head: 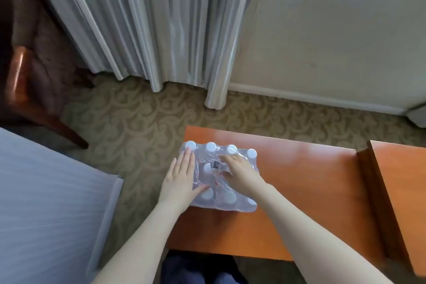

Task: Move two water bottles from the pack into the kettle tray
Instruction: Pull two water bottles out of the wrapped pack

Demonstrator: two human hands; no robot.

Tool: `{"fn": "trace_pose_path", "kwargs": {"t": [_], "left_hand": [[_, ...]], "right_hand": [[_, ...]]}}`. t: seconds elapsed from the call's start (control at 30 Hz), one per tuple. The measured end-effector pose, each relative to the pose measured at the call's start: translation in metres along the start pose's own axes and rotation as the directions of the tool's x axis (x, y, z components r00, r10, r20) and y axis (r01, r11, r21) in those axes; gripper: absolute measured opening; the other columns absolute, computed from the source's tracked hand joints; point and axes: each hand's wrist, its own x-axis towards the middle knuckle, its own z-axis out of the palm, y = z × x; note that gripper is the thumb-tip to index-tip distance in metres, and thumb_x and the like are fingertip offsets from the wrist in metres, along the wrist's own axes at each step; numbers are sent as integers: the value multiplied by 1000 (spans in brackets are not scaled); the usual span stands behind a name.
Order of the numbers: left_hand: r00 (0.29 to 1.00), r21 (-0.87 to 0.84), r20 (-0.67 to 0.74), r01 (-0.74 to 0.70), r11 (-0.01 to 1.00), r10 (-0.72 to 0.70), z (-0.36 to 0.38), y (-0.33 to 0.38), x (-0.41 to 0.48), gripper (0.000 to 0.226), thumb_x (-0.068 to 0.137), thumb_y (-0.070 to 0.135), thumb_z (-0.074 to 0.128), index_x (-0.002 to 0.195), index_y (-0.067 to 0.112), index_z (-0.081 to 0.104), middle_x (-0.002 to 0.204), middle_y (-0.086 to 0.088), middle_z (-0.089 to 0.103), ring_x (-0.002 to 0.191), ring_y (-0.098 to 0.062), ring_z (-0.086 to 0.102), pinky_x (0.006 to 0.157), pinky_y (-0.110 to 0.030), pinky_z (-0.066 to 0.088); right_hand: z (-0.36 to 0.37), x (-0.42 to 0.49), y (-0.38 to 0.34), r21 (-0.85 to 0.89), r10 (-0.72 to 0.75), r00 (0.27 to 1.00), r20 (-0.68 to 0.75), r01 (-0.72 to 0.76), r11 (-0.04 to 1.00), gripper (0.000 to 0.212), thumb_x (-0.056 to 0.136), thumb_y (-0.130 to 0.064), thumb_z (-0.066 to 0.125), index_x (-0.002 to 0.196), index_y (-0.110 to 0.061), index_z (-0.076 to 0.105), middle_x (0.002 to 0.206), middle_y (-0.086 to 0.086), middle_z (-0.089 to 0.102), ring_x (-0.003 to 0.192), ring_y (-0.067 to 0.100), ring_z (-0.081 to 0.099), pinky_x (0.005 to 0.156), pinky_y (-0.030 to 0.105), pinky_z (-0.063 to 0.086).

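Both hands on pack (pixel 219 175) top: left hand (pixel 181 180) flat (right hand (pixel 239 173) clawed).

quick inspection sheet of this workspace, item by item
surface: orange wooden table, bare apart from the pack
job's things: shrink-wrapped bottle pack at the table's left end, wrap not visibly opened; kettle tray not in view
clutter: nothing seen
grippers: left hand flat on the pack; right hand with fingers curled at the wrap on top
cables: nothing seen
surroundings: grey curtains, patterned carpet, chair, bed
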Motion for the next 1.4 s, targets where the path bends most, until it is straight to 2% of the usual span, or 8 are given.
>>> {"fn": "trace_pose_path", "kwargs": {"t": [0.13, 0.37, 0.67, 0.77, 0.93, 1.07, 1.17, 1.4], "left_hand": [[998, -24, -64, -15, 1000, 13, 9, -2, -2, 98, 76, 76, 12, 140, 11, -24, 153, -2, -28, 144, -16, -19, 115, -30, -12], [997, -13, -55, -50, 999, 49, 13, -4, -2, 100, 76, 77, 6, 140, 10, -31, 153, -5, -33, 143, -20, -25, 116, -32, -12], [998, -24, -44, -52, 998, 51, 9, -2, -3, 101, 79, 77, 12, 139, 10, -33, 151, -6, -37, 143, -20, -27, 116, -33, -15], [998, -29, -32, -53, 998, 52, 7, -1, -2, 100, 80, 76, 15, 139, 11, -33, 151, -5, -38, 142, -20, -28, 115, -33, -15], [998, -38, -23, -58, 998, 57, 5, -1, -3, 99, 79, 76, 12, 138, 11, -34, 151, -5, -38, 142, -20, -28, 116, -33, -15], [998, -25, -12, -58, 998, 58, 7, -2, -2, 98, 72, 78, -1, 133, 12, -41, 149, -5, -41, 141, -20, -31, 116, -33, -15], [999, -9, -22, -45, 999, 45, 10, -2, -2, 97, 71, 77, -4, 132, 12, -41, 149, -5, -41, 140, -20, -31, 116, -33, -14], [998, -44, -35, -56, 997, 54, 13, -4, -1, 98, 68, 79, -10, 136, 14, -39, 150, -4, -40, 140, -20, -32, 115, -34, -16]], "right_hand": [[9, 2, -11, -48, -6, 1000, -21, 5, 999, 36, 89, -16, 54, 125, -11, 50, 122, 8, 60, 118, 29, 44, 99, 38, 31], [-19, -36, 4, 152, -20, 972, -233, 57, 987, 9, 79, -4, 64, 72, -8, 60, 73, 1, 59, 77, 22, 50, 70, 34, 38], [8, -104, 53, -100, -159, 954, -253, 137, 986, 31, 61, 11, 76, 62, -15, 59, 77, -7, 72, 83, 19, 64, 74, 31, 49], [23, -110, 51, -157, -180, 938, -298, 138, 978, 29, 70, 12, 53, 76, -14, 65, 96, -5, 73, 95, 19, 62, 81, 26, 44], [37, -118, 35, 28, 26, 920, -391, -16, 999, 53, 50, 24, 49, 85, -11, 66, 106, 1, 70, 111, 18, 50, 91, 35, 46], [16, -81, -3, 40, -28, 878, -477, 54, 998, 34, 64, 9, 51, 89, -11, 62, 102, 0, 67, 108, 21, 54, 93, 32, 39], [4, -30, -32, -88, -103, 911, -401, 73, 993, 17, 78, -6, 56, 94, -10, 62, 87, 3, 66, 91, 28, 59, 78, 37, 48], [24, 34, -37, -388, 8, 996, 87, 26, 921, 41, 87, -39, 55, 113, -9, 46, 105, 13, 67, 107, 32, 53, 93, 43, 35]]}}
